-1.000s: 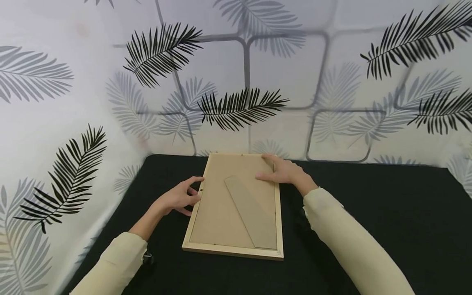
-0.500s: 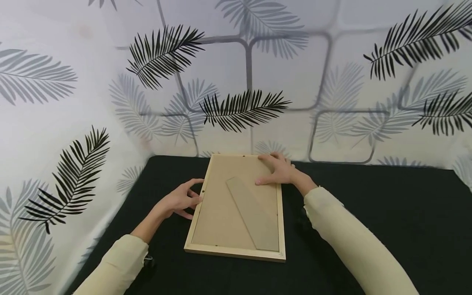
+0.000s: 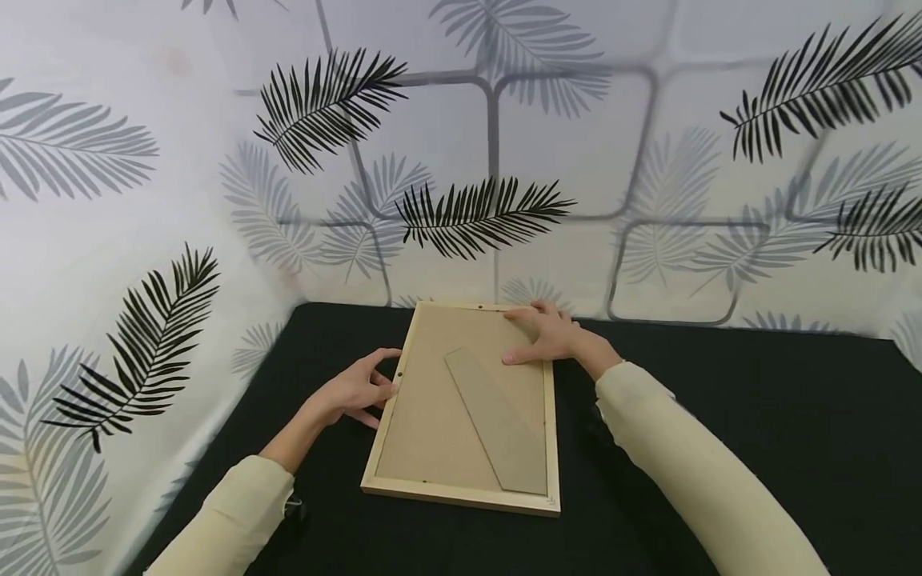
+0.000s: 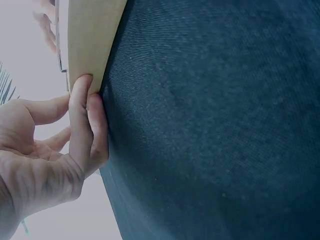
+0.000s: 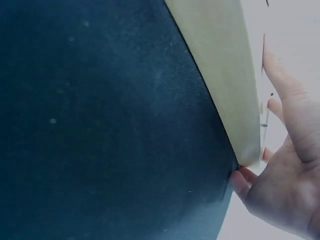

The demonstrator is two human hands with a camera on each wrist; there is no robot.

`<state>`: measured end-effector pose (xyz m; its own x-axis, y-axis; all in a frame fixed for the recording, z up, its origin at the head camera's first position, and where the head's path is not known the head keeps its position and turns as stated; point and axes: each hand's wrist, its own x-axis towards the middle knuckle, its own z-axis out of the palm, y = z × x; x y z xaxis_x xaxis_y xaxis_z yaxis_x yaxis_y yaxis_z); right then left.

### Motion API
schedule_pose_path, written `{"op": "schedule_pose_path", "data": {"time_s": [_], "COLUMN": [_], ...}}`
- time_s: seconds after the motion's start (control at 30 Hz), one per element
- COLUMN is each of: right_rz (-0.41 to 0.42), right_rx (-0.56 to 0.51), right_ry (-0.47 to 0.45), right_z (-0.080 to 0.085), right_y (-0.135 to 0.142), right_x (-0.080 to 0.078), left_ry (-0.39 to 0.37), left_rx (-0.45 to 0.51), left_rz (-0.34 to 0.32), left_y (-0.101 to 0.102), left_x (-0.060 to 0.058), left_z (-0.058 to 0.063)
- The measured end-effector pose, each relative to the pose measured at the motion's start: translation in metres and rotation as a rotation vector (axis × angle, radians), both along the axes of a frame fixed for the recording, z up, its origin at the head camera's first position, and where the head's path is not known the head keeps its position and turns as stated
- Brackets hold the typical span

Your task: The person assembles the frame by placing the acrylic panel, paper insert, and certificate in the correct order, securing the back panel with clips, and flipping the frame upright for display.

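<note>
A pale wooden picture frame (image 3: 461, 494) lies face down, its tan backing board (image 3: 425, 424) upward. A slanted easel flap (image 3: 497, 424) lies flat against that board. My left hand (image 3: 351, 390) holds the frame's left side, fingers bent against the edge. In the left wrist view, the thumb meets the upper edge while fingertips press the wooden side (image 4: 92, 40). At the far right corner, my right hand (image 3: 551, 336) grips the frame with thumb and index finger over the back. Its other fingers reach past the far edge, low at the corner in the right wrist view.
A black cloth (image 3: 720, 400) covers the table beneath the frame. Behind and to the left, a white curtain (image 3: 555, 264) printed with dark and grey leaves meets the table edge, close beyond the frame's far side.
The right index finger has drawn from the far edge onto the backing board, and the other right fingers have spread past the corner. The left hand keeps its place; the view has shifted slightly.
</note>
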<state>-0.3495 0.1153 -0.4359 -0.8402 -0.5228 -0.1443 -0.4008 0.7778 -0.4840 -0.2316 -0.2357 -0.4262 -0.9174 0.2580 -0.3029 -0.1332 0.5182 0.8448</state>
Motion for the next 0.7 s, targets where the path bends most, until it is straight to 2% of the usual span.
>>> {"op": "schedule_pose_path", "data": {"time_s": [0.13, 0.3, 0.47, 0.6, 0.7], "right_rz": [0.047, 0.058, 0.066, 0.125, 0.144], "right_rx": [-0.073, -0.238, -0.382, -0.384, -0.373], "right_ry": [0.015, -0.051, -0.135, -0.122, -0.095], "right_z": [0.001, 0.005, 0.007, 0.003, 0.0], "right_y": [0.009, 0.027, 0.042, 0.05, 0.051], "right_x": [0.005, 0.014, 0.031, 0.044, 0.051], "left_ry": [0.013, 0.074, 0.117, 0.139, 0.139], "left_rx": [-0.023, -0.065, -0.103, -0.143, -0.137], "left_rz": [-0.047, -0.102, -0.097, -0.107, -0.114], "left_y": [0.002, 0.008, 0.014, 0.013, 0.011], "left_x": [-0.004, -0.013, -0.023, -0.024, -0.024], "left_z": [0.001, 0.005, 0.006, 0.003, 0.002]}}
